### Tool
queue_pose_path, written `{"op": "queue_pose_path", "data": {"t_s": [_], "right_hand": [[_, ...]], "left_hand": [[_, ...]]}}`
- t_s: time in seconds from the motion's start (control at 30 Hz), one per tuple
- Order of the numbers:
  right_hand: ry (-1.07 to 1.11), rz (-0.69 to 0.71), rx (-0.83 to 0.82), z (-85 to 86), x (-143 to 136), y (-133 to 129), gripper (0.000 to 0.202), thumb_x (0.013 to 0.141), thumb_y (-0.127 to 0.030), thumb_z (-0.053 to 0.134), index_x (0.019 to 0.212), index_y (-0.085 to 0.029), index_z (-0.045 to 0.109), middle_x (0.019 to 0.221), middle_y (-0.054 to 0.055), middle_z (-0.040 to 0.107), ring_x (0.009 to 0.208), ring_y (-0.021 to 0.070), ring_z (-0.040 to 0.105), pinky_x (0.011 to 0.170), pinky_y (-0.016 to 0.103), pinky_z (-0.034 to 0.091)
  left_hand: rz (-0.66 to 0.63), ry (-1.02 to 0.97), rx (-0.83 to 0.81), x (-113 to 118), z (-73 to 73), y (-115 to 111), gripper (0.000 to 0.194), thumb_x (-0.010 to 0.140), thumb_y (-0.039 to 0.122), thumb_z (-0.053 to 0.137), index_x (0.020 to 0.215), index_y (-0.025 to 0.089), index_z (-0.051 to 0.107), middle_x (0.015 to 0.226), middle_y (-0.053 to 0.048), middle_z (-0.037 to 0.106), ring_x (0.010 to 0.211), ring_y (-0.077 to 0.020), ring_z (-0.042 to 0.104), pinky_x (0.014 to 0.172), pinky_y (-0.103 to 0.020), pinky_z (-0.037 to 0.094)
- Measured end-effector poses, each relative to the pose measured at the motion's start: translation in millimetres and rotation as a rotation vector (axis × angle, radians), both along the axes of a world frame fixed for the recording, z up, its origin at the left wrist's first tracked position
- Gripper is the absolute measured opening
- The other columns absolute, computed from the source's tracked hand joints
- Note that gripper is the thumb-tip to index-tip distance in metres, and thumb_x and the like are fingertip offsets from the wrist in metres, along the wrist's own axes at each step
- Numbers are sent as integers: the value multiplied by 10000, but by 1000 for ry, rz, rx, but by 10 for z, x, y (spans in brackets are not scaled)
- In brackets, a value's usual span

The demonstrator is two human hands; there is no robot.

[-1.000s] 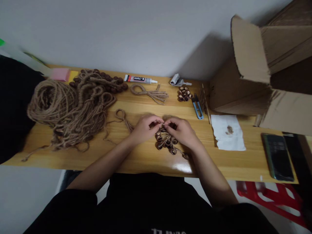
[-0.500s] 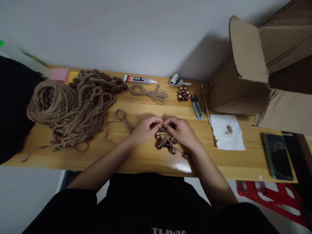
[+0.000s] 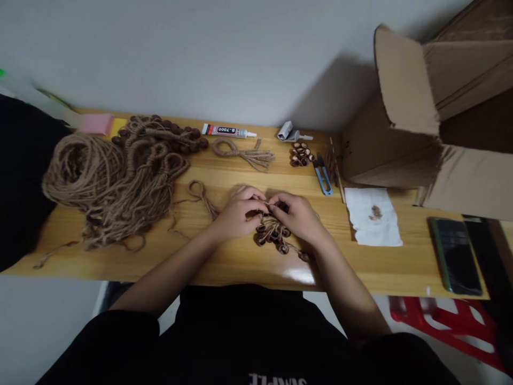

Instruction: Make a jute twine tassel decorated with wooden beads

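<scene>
Pinching one thin tan twine strand (image 3: 268, 203), the left hand (image 3: 241, 213) and right hand (image 3: 297, 215) have fingers (image 3: 281, 215) nearly closed, beside round dark-brown shell-like pieces (image 3: 261, 239).

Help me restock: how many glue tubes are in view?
2: one tube behind a looped cord, one rolled-up tube behind the shells. More could be hidden in the box.

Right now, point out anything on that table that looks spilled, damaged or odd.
Right of the right hand, the white paper carries a brown patch: stain or crumbs, I can't tell which. At the back, one silver tube is folded and crumpled, unlike the smoother B-7000 tube.
</scene>
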State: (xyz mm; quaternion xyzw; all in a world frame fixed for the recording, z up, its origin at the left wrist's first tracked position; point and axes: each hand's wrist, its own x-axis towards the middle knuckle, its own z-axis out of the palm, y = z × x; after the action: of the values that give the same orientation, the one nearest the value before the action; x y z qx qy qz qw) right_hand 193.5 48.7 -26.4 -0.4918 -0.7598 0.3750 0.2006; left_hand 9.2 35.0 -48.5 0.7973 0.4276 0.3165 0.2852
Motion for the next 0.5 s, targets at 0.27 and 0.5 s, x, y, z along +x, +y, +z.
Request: {"op": "queue_pose_path", "data": {"t_s": [0.27, 0.5], "right_hand": [[14, -9, -7, -15, -1, -1, 120, 795, -128, 535, 795, -174, 646, 752, 10, 681, 673, 131, 579, 653, 223, 395], [3, -19, -14, 1, 9, 0, 121, 796, -143, 531, 798, -180, 646, 753, 10, 684, 684, 138, 585, 652, 227, 396]], "left_hand": [[15, 29, 48, 10, -13, -5, 162, 751, 110, 613, 842, 191, 719, 991, -60, 638, 974, -205, 582, 910, -403, 445], [34, 35, 81, 5, -39, -6, 247, 751, 48, 553, 861, 191, 722, 995, -66, 627, 970, -200, 584, 892, -396, 470]]}}
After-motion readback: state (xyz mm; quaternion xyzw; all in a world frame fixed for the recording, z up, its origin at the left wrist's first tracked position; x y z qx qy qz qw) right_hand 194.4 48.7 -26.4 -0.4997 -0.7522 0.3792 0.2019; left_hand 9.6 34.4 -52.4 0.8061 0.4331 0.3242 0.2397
